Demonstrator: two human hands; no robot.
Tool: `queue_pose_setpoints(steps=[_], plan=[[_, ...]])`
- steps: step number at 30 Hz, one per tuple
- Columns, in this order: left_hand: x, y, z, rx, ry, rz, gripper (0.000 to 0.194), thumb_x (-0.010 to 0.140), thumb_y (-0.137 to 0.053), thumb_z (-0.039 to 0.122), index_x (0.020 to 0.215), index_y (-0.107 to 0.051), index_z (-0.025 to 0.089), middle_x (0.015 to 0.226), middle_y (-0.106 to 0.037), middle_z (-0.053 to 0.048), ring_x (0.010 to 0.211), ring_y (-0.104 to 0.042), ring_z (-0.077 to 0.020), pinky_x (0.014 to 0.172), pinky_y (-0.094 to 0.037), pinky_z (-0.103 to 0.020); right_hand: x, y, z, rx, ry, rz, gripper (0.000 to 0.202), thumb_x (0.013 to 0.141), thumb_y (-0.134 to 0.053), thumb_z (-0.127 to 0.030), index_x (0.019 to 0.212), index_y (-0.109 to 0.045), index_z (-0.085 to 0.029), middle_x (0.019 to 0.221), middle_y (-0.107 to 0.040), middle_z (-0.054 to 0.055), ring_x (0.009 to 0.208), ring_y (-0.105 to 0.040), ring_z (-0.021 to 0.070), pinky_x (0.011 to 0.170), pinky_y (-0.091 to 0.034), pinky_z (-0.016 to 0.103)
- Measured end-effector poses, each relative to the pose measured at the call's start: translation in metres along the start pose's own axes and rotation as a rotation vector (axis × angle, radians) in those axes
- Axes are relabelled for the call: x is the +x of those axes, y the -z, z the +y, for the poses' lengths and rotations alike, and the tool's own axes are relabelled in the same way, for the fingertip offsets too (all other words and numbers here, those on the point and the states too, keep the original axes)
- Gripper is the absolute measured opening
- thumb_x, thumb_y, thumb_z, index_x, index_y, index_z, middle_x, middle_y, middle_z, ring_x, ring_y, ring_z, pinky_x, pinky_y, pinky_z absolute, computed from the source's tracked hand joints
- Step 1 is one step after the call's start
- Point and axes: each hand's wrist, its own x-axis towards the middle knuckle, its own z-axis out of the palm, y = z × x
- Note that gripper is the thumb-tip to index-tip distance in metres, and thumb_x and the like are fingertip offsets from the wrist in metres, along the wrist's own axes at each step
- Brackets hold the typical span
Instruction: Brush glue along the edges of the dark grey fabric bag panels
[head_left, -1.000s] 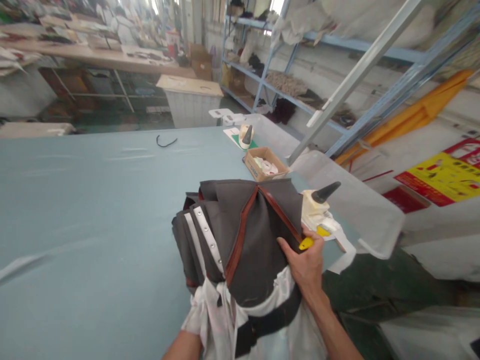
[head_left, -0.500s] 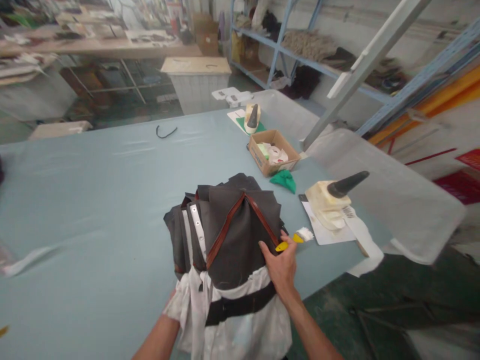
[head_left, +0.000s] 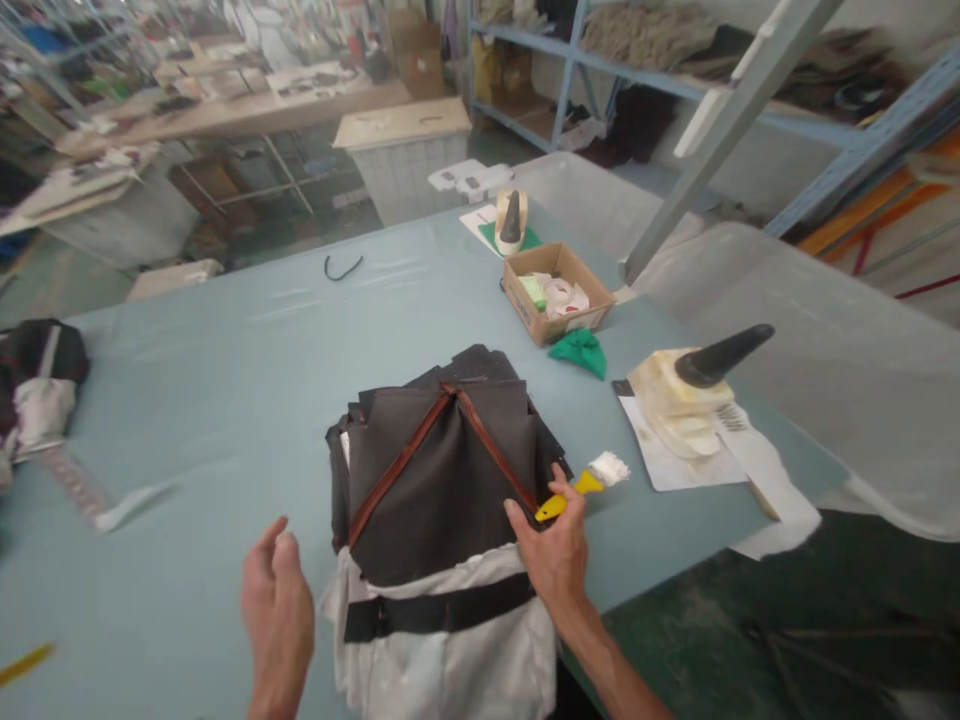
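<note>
A stack of dark grey fabric pieces (head_left: 442, 470) lies in front of me. Reddish-brown trim forms an upside-down V on the top piece, and its lower part is whitish cloth (head_left: 450, 650) crossed by a black band. My right hand (head_left: 559, 550) rests at the stack's right edge, thumb on the fabric. Between its fingers sits a yellow-handled paintbrush (head_left: 589, 483), its white bristles pointing right, away from the cloth. Left of the stack, my left hand (head_left: 279, 610) hovers apart from it, fingers extended and nothing in it.
To the right stands a cream block-shaped container with a dark cone (head_left: 686, 390) on a white sheet. Farther back are a green cloth (head_left: 581, 352), a cardboard box (head_left: 536, 318) and a second coned container (head_left: 511, 225). A dark and white bundle (head_left: 45, 390) lies far left.
My left hand has come out from under the stack's left side and moved left. The pieces on that side now lie flatter, covered by the top piece. My right hand keeps the paintbrush.
</note>
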Motion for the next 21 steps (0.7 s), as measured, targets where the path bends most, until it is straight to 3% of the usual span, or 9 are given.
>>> queue_pose_setpoints(steps=[2,3,5,7,10,14,18,21], plan=[[-0.019,-0.001,0.035,0.024,-0.29,0.131,0.052,0.099,-0.051,0.053,0.134,-0.064,0.017,0.145,-0.063,-0.018,0.139,-0.055,-0.0353,0.118,-0.042,-0.058,0.001,0.002,0.0,0.007,0.001,-0.022,0.059,0.083,-0.072,-0.067,0.117,-0.049,-0.025,0.15,-0.057,0.021,0.138,-0.056,0.039,0.107,-0.049,0.055],[-0.027,-0.006,0.052,0.047,-0.466,0.127,0.046,0.099,-0.055,0.05,0.131,-0.065,0.018,0.145,-0.063,-0.018,0.139,-0.055,-0.0343,0.119,-0.042,-0.055,0.003,0.002,0.001,0.008,-0.005,-0.031,0.06,0.082,-0.071,-0.068,0.117,-0.049,-0.025,0.149,-0.058,0.021,0.137,-0.056,0.0397,0.107,-0.049,0.056],[-0.036,-0.023,0.076,0.101,-0.732,0.014,0.037,0.102,-0.056,0.038,0.133,-0.063,0.019,0.15,-0.06,-0.017,0.147,-0.048,-0.0327,0.122,-0.039,-0.054,0.006,0.003,0.003,0.01,-0.023,-0.047,0.062,0.08,-0.07,-0.07,0.117,-0.049,-0.025,0.148,-0.059,0.022,0.135,-0.058,0.041,0.106,-0.049,0.057],[-0.034,-0.044,0.082,0.214,-0.883,-0.112,0.041,0.102,-0.056,0.034,0.14,-0.06,0.018,0.16,-0.051,-0.018,0.155,-0.036,-0.0365,0.125,-0.034,-0.059,0.009,0.003,0.007,0.017,-0.034,-0.064,0.065,0.078,-0.071,-0.072,0.117,-0.049,-0.024,0.148,-0.059,0.022,0.136,-0.057,0.0422,0.107,-0.048,0.059],[-0.023,-0.069,0.063,0.382,-0.871,-0.128,0.053,0.103,-0.055,0.039,0.148,-0.055,0.011,0.165,-0.043,-0.023,0.155,-0.032,-0.0465,0.121,-0.032,-0.069,0.014,0.004,0.012,0.025,-0.027,-0.077,0.065,0.078,-0.072,-0.07,0.118,-0.049,-0.024,0.148,-0.058,0.022,0.138,-0.056,0.0424,0.108,-0.048,0.06],[-0.019,-0.077,0.028,0.413,-0.8,-0.095,0.056,0.106,-0.049,0.041,0.154,-0.05,0.014,0.167,-0.041,-0.019,0.154,-0.033,-0.0468,0.12,-0.035,-0.067,0.021,0.014,0.007,0.043,0.076,-0.051,0.059,0.081,-0.074,-0.063,0.118,-0.048,-0.024,0.148,-0.059,0.023,0.139,-0.057,0.0396,0.11,-0.048,0.06],[-0.026,-0.078,0.01,0.353,-0.782,-0.086,0.058,0.107,-0.045,0.04,0.158,-0.045,0.013,0.168,-0.04,-0.019,0.156,-0.033,-0.0432,0.121,-0.039,-0.062,0.028,0.027,-0.031,0.125,0.331,0.059,0.044,0.091,-0.074,-0.049,0.114,-0.045,-0.025,0.148,-0.06,0.024,0.137,-0.06,0.0347,0.109,-0.05,0.06],[-0.026,-0.082,0.004,0.313,-0.77,-0.081,0.057,0.107,-0.045,0.04,0.159,-0.045,0.014,0.168,-0.04,-0.019,0.157,-0.032,-0.0403,0.123,-0.037,-0.059,0.027,0.025,-0.067,0.237,0.588,0.023,0.034,0.097,-0.071,-0.034,0.114,-0.043,-0.025,0.154,-0.054,0.025,0.139,-0.06,0.0309,0.107,-0.055,0.056]])
